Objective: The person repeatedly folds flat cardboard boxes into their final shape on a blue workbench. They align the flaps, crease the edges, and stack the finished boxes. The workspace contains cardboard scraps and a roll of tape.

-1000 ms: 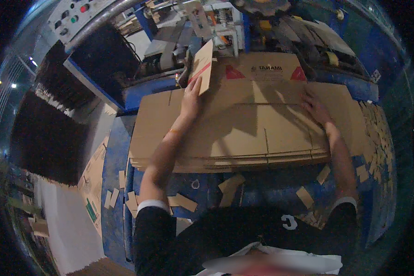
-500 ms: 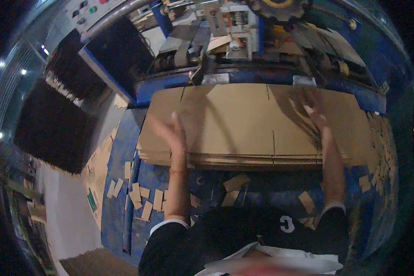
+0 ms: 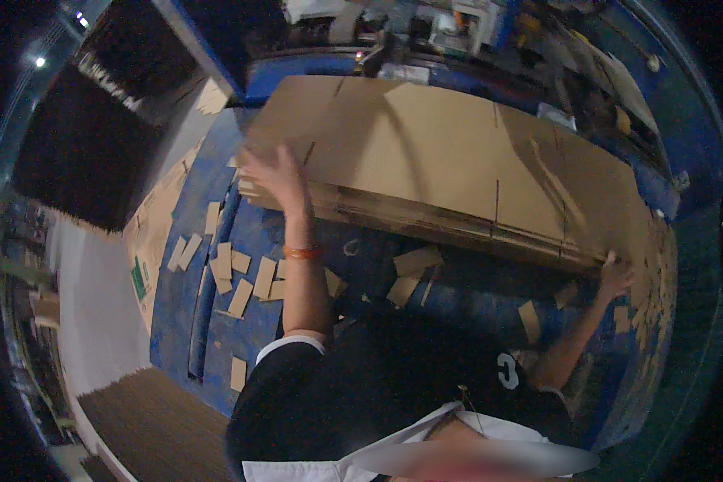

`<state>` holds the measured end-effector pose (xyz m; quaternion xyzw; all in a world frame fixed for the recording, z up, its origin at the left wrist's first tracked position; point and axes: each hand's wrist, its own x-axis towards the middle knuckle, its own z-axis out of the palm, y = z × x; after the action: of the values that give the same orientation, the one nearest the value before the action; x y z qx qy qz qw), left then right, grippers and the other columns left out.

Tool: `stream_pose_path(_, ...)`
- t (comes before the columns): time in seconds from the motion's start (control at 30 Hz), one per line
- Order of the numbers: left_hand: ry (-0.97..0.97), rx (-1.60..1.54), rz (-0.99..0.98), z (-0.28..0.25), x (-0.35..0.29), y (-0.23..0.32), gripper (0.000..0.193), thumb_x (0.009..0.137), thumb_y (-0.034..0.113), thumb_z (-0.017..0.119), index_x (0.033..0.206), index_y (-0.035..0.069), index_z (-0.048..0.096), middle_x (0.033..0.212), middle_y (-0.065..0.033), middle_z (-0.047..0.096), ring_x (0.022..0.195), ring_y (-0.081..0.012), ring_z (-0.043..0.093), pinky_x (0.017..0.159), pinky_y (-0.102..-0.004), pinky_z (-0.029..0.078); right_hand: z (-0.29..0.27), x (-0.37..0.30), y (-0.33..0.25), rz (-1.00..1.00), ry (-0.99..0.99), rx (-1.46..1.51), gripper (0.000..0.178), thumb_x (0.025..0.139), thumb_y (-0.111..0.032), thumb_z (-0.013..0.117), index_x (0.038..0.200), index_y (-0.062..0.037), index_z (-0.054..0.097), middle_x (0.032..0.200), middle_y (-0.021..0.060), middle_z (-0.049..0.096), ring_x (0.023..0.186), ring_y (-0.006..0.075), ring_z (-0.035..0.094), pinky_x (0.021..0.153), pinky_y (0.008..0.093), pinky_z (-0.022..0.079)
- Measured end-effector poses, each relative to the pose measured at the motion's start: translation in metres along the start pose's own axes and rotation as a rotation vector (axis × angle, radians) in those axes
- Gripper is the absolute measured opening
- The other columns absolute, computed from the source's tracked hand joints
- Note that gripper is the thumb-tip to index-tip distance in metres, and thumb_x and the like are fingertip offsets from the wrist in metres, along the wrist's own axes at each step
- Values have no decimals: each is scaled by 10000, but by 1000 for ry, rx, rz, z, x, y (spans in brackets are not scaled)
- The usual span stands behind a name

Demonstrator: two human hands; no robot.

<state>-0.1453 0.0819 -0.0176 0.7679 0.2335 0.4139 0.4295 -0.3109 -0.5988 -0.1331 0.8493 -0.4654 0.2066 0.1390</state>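
Observation:
A stack of flat brown cardboard sheets (image 3: 450,145) with dark slot cuts lies across the blue worktable in front of me. My left hand (image 3: 275,178) is at the stack's near left corner, fingers spread and thumb apart, slightly blurred. At the near right corner, my right hand (image 3: 616,275) has its fingers bent over the edge of the sheets; how many sheets it takes in is hidden. An orange band (image 3: 302,252) circles my left wrist. Along the near side, the layered sheet edges are slightly uneven.
Small cardboard offcuts (image 3: 241,296) lie scattered on the blue table (image 3: 186,301). More scraps (image 3: 655,281) pile up at the right. Behind the stack stands a machine (image 3: 450,36) with a blue frame. Dark stacked sheets (image 3: 80,161) stand at the left.
My right hand has come from above the stack down to its near right corner. My left hand has shifted to the near left corner. The view has turned and the stack appears slanted.

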Motion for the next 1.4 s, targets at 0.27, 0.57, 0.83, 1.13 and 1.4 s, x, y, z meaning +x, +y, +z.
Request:
stream_pose_path(0.27, 9, -1009, -320, 3, 57, -1, 394, 830, 107, 604, 1192, 21, 477, 1128, -150, 532, 1025, -292, 561, 848, -365, 474, -37, 20, -61, 145, 363, 1208, 612, 816, -272, 639, 1330, -11, 434, 1236, 190, 555, 1004, 264, 573, 895, 363, 439)
stream_pose_path(0.57, -406, -518, -127, -32, -20, -11, 287, 849, -2, 516, 1131, -37, 554, 1146, -146, 574, 1049, -235, 554, 880, -400, 454, -201, -98, -70, -353, 265, 1260, 338, 867, -57, 561, 1197, 12, 539, 1155, 108, 600, 956, 218, 608, 838, 318, 481)
stream_pose_path(0.83, -1069, -71, 706, -24, -94, 16, 500, 799, -18, 484, 1276, 120, 551, 1408, -115, 424, 1311, -292, 386, 1089, -436, 279, -178, -163, -123, -1246, 53, 756, 394, 842, -120, 490, 1223, -170, 574, 1335, 60, 509, 1261, 291, 446, 1055, 451, 341)
stream_pose_path(1.13, -1267, 214, 1241, -13, -72, 30, 503, 827, 106, 532, 1326, 129, 472, 1395, -103, 432, 1289, -319, 405, 1071, -472, 312, -190, -154, -126, -1371, -47, 614, 335, 788, -135, 588, 1122, -130, 615, 1293, 60, 532, 1213, 269, 487, 1009, 429, 381)
stream_pose_path(1.4, -1295, 216, 1293, -10, -64, 30, 563, 765, 38, 515, 1320, 120, 470, 1381, -124, 438, 1294, -324, 397, 1072, -479, 304, -170, -141, -138, -1382, 177, 761, 298, 790, -128, 556, 1081, -136, 618, 1234, 55, 574, 1167, 268, 524, 982, 427, 398)
